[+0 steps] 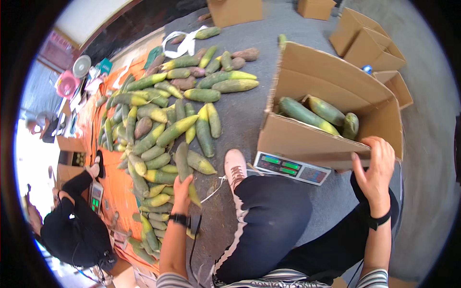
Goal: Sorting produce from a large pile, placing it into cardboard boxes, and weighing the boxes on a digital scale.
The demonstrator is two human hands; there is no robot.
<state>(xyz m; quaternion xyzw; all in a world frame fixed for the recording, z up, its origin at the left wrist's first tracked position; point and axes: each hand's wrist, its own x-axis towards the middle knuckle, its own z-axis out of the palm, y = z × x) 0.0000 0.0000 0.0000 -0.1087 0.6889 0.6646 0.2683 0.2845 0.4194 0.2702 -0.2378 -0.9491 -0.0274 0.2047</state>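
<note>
Grey floor (245,110) all over, orange sheet (114,192) off left, with a big green-radish heap (158,127) spread across its right edge and onto the floor. Right of that, open cardboard carton (307,139), three green radishes (307,115) lying inside toward the left and middle; digital scale (290,168) with lit green readouts pokes out at the carton's near side, apparently under it. Right hand (374,168) is on the carton's near rim toward the right corner, fingers over the edge, thumb spread well away; can't tell if it clamps the cardboard. Probably best kept light, since leaning there could throw off the readout. Held green radish (182,161) is at the heap's near right edge, left hand (181,189) with fingers wrapped round it, narrow, nearer the near end than the far one. Grip closer to the middle would likely balance better; raising it clear of the neighbours should save the skin from scrapes. Contact with those neighbours: can't tell. Long axis runs far to near, slightly slanted: dark blunt end points far, yellow-green end near and a bit right.
</note>
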